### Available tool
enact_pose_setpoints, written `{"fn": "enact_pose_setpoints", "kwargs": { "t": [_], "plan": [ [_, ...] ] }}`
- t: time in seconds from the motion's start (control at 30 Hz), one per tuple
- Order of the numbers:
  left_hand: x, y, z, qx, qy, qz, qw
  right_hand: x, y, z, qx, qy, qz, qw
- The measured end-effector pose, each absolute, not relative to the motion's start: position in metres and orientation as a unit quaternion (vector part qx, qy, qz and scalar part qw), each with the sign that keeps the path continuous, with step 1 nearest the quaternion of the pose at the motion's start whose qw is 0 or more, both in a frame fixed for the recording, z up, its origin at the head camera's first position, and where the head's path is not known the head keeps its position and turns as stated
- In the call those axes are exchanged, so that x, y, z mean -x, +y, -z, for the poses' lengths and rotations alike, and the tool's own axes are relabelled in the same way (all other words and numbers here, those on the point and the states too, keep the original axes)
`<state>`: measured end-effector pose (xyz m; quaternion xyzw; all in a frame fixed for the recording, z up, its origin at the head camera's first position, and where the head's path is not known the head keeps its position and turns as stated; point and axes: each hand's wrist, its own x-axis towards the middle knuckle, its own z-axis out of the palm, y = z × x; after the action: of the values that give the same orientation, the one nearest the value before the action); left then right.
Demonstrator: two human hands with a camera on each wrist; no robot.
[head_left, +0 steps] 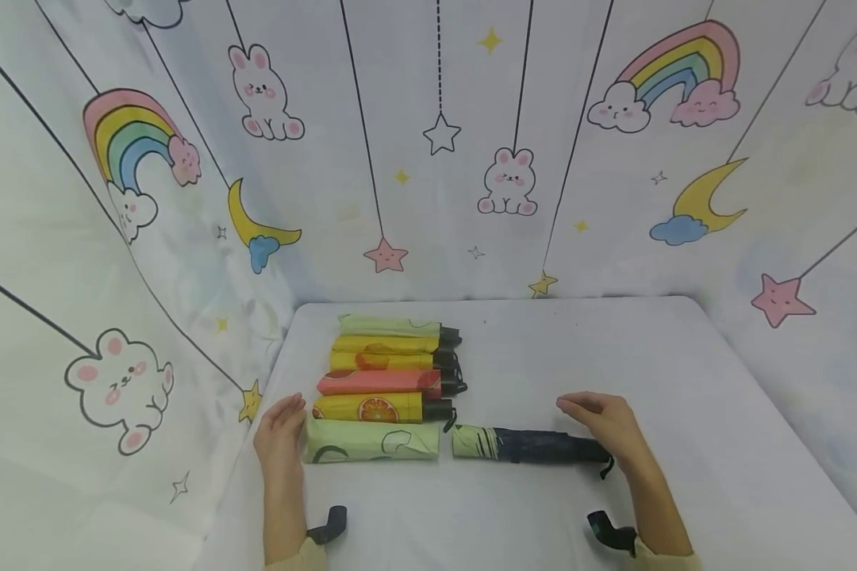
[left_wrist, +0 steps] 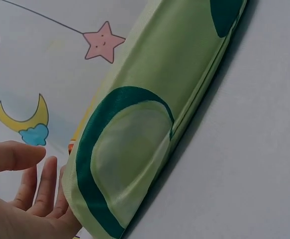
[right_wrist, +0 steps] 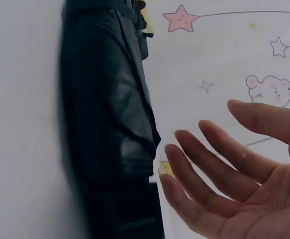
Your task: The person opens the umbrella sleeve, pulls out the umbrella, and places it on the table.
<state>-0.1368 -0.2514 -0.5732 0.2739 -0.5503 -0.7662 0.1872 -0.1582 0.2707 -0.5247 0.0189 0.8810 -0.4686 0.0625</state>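
Note:
In the head view a light green umbrella sleeve (head_left: 371, 441) with an avocado-like print lies flat at the front of a row; no handle shows on it. My left hand (head_left: 281, 434) is at its left end, fingers loosely bent; in the left wrist view they reach beside the sleeve (left_wrist: 130, 149), and contact is hard to tell. To the right lies a folded dark umbrella (head_left: 536, 446) with a light green striped end and a black handle. My right hand (head_left: 609, 424) hovers by that handle, fingers relaxed and apart from the dark umbrella (right_wrist: 110, 99) in the right wrist view.
Behind the sleeve, several folded umbrellas lie in a stack of rows: an orange-print yellow one (head_left: 367, 408), a red one (head_left: 371, 383), a yellow one (head_left: 386, 353) and a pale green one (head_left: 386, 325), black handles rightward. A patterned curtain (head_left: 443, 198) borders the white table (head_left: 578, 357).

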Motion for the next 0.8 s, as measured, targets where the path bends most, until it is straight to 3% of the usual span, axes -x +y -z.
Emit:
{"fn": "enact_pose_setpoints", "kwargs": {
  "t": [0.43,0.8],
  "plan": [
    [0.145,-0.246,0.545,-0.251,-0.580,0.763,0.140,0.179,0.230,0.526,0.004,0.863,0.499,0.084],
    [0.152,-0.243,0.549,-0.256,-0.569,0.767,0.150,0.193,0.198,0.525,0.030,0.866,0.491,0.095]
  ]
}}
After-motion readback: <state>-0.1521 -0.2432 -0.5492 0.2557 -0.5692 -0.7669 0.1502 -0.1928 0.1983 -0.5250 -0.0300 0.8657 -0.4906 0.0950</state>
